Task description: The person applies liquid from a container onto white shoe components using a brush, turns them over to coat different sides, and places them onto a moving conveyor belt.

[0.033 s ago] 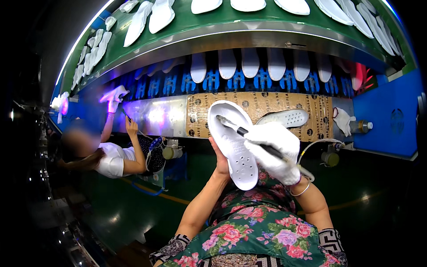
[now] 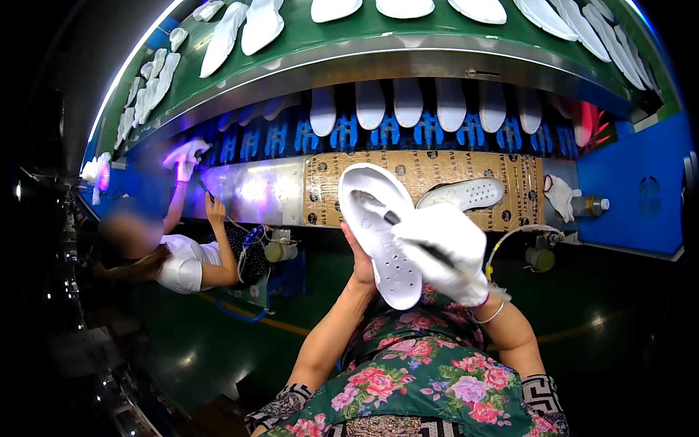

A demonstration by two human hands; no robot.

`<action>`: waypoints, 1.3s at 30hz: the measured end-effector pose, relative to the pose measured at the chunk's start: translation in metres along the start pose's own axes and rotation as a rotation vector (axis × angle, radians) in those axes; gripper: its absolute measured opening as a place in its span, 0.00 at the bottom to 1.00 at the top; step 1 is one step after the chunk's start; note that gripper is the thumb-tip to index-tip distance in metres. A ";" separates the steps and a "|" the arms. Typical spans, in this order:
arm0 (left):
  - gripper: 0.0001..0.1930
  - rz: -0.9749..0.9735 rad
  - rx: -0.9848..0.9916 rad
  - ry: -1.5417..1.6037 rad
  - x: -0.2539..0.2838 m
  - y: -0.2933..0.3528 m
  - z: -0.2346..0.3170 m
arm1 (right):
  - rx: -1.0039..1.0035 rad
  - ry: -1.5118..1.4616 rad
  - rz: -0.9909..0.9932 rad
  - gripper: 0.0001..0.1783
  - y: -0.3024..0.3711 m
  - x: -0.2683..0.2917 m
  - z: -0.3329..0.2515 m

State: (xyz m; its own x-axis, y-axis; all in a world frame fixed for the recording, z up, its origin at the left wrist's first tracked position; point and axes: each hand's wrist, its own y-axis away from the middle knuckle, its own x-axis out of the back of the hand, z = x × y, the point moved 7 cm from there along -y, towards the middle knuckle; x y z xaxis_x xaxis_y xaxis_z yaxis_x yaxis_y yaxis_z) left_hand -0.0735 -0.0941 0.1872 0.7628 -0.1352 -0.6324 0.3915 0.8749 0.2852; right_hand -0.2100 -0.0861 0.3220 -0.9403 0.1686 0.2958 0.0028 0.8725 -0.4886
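Gloved right hand [image 2: 443, 251] and the brush [image 2: 373, 206] have slid a touch left since the earlier frame; pretty much everything else looks the same. That hand's curled snugly round the brush handle, with the bristles down on the wide upper end of a white shoe sole [image 2: 379, 237]. Sole's up off the bench in front of the person, tilted, holes at the near end. Bare left hand [image 2: 359, 261] has it along the left edge, partly closed, though most of its fingers are underneath so can't tell how they sit. Behind that, another sole [image 2: 466, 194] lies on the cardboard [image 2: 329, 211]. Co-worker [image 2: 191, 266] off to the left.
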 end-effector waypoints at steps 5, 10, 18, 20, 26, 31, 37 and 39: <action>0.57 -0.315 0.055 0.394 0.009 -0.010 -0.008 | -0.001 -0.017 -0.116 0.11 0.012 -0.023 -0.013; 0.59 0.309 -0.006 0.261 0.017 -0.012 0.018 | -0.105 -0.116 0.028 0.13 0.004 -0.013 0.009; 0.64 -0.170 -0.038 0.517 0.005 -0.029 0.031 | -0.125 -0.317 -0.091 0.09 -0.003 -0.024 -0.001; 0.65 -0.142 -0.087 0.561 0.004 -0.030 0.036 | -0.110 -0.140 -0.019 0.09 -0.004 -0.014 0.002; 0.64 -0.424 -0.081 0.617 -0.029 -0.034 0.047 | 0.175 -0.041 -0.090 0.15 0.002 -0.017 -0.025; 0.64 -0.523 -0.152 0.586 -0.026 -0.041 0.050 | -0.032 -0.212 -0.034 0.12 -0.001 0.001 -0.007; 0.63 -0.503 -0.223 0.495 -0.005 -0.054 0.046 | -0.068 -0.338 -0.105 0.13 0.011 -0.004 -0.007; 0.63 -0.519 -0.234 0.472 -0.008 -0.053 0.046 | -0.168 -0.397 -0.005 0.12 0.013 0.004 0.004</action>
State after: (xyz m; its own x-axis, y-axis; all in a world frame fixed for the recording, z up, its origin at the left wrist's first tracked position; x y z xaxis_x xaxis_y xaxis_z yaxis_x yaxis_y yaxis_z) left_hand -0.0762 -0.1610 0.2102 0.1857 -0.3902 -0.9018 0.4813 0.8362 -0.2627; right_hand -0.2148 -0.0758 0.3132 -0.9984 0.0037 -0.0567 0.0227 0.9409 -0.3378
